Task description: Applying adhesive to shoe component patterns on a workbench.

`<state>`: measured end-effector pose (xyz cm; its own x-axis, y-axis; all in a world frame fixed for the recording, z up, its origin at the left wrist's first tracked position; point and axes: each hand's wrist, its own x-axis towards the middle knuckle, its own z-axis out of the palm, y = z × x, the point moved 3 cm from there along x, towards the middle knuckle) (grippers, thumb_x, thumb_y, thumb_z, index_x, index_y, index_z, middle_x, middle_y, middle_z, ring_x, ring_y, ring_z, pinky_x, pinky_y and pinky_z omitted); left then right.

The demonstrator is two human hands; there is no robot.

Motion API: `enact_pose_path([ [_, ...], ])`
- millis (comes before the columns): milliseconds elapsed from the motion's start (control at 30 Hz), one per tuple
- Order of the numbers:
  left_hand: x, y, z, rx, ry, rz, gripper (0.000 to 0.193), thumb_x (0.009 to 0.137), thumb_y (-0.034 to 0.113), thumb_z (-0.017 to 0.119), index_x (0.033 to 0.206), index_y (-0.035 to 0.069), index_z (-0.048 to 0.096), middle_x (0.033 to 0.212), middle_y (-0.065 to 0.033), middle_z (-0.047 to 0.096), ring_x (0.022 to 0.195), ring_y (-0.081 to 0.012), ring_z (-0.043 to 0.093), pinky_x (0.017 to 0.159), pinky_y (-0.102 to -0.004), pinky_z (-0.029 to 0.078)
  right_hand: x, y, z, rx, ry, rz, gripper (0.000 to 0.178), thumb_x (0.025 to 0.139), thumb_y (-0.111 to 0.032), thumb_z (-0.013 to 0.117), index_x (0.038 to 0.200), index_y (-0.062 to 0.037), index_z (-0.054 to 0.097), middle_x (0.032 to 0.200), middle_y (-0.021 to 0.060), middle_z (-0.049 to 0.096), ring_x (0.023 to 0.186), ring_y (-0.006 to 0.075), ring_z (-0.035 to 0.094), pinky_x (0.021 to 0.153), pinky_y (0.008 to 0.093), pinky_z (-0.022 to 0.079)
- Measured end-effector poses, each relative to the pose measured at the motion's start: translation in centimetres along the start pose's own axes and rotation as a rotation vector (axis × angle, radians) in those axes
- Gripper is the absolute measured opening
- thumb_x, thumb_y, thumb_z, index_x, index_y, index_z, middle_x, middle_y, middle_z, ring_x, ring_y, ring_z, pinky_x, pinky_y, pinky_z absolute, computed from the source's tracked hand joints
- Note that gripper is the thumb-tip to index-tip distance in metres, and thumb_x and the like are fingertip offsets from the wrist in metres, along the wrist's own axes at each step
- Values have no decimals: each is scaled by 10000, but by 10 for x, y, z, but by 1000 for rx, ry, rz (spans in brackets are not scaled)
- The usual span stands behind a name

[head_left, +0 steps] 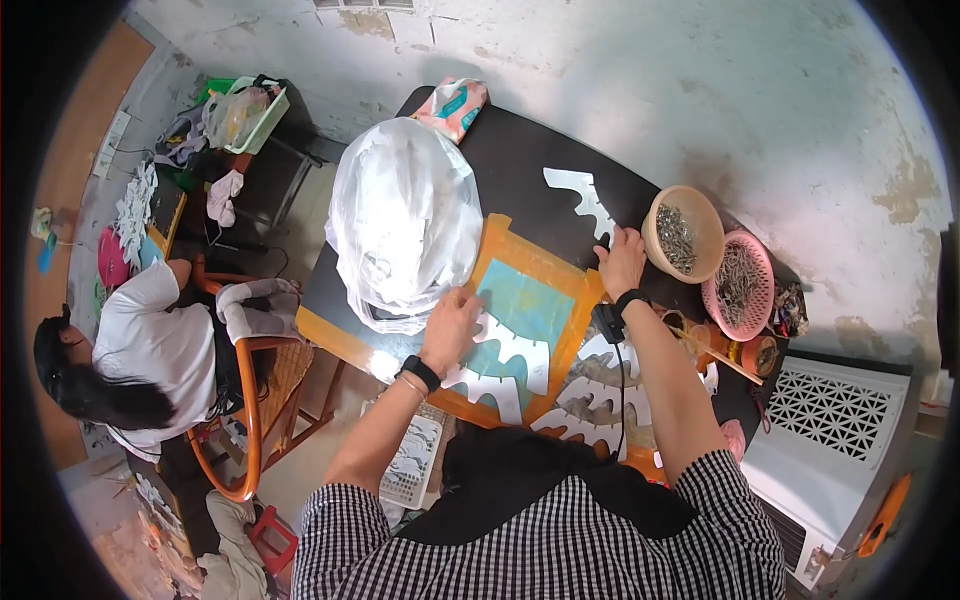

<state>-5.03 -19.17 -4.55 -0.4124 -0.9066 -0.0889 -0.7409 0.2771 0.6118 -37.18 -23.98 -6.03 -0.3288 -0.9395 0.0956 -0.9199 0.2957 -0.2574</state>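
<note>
My left hand (455,325) rests low over the teal board (530,297), its fingers loosely bent beside the top end of a white scalloped strip (522,352). A second white scalloped strip (487,388) lies nearer to me, by my wrist. Further right, the fingertips of my right hand (622,265) close at the lower end of another white toothed strip (577,188) on the dark table. A small black bit shows by the thumb; I cannot make out what it is. Orange-brown tape (500,240) edges the board.
Left of the board stands a bulging white plastic bag (405,220). A beige basin (684,233) and a pink basket (738,285) of small metal clips sit by my right hand. More scalloped strips (590,410) lie near me. A person (165,350) sits at far left.
</note>
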Motion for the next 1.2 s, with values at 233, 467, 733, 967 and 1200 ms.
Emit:
enact_pose_path([
  [233, 11, 47, -14, -191, 150, 25, 526, 777, 70, 700, 1266, 51, 506, 1221, -138, 545, 1150, -316, 521, 951, -396, 449, -4, 5, 4, 594, -127, 79, 318, 767, -41, 726, 1045, -33, 571, 893, 87, 623, 869, 232, 600, 754, 363, 476],
  [467, 38, 70, 28, -1592, -158, -641, 410, 918, 130, 608, 1276, 4, 452, 1209, -128, 576, 1140, -191, 555, 928, -324, 466, -98, -76, -49, 1380, -666, 209, 232, 883, -74, 655, 1098, -60, 572, 948, -10, 618, 852, 71, 575, 746, 227, 471],
  [733, 20, 99, -13, -708, -179, 24, 275, 885, -13, 517, 1146, 29, 592, 867, -142, 688, 827, -204, 688, 715, -333, 524, -103, -35, -71, 1199, -404, 260, 369, 874, -89, 678, 1217, -37, 553, 1058, 28, 622, 894, 120, 585, 805, 265, 489],
  [967, 21, 67, -9, -360, -396, 138, 309, 811, 54, 612, 1118, 40, 635, 907, -167, 693, 828, -317, 662, 758, -380, 511, -80, -43, -90, 1075, -720, 138, 147, 856, -77, 688, 987, -19, 724, 977, 26, 662, 894, 100, 607, 796, 245, 482],
  [1200, 53, 41, -13, -21, 71, 260, 305, 705, -7, 613, 937, 138, 747, 883, -84, 640, 894, -275, 604, 760, -378, 476, -71, -49, -91, 859, -532, -293, 241, 782, -20, 708, 1017, -69, 730, 944, 51, 643, 909, 190, 581, 807, 298, 463],
])
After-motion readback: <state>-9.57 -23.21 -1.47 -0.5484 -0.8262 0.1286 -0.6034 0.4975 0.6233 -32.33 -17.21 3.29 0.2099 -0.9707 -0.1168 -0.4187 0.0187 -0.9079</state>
